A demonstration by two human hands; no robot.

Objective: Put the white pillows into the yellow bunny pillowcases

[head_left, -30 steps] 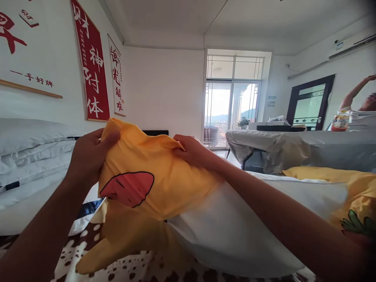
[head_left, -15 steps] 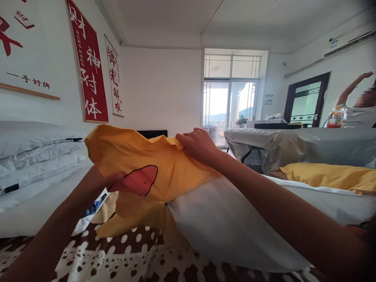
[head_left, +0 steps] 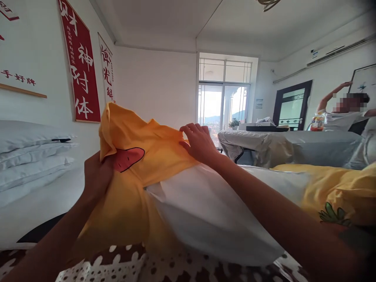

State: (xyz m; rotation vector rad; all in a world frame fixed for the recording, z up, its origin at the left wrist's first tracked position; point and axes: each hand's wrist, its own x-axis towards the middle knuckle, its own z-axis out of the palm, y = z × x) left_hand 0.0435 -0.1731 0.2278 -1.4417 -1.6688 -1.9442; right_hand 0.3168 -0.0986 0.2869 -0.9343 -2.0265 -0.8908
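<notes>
Crosswise, white pillow point(head_left: 211, 211), both hands point(head_left: 199, 143) gripping its yellow pillowcase point(head_left: 147, 156) at left end.

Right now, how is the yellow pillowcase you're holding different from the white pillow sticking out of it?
The yellow pillowcase is bright yellow with a red cartoon shape; the white pillow is plain white. The pillowcase is thin, wrinkled cloth; the pillow looks puffy and smooth. The left hand and right hand grip the pillowcase at its far end, and the pillow rests under the right forearm, one end inside the case. Both are soft bedding.
</notes>
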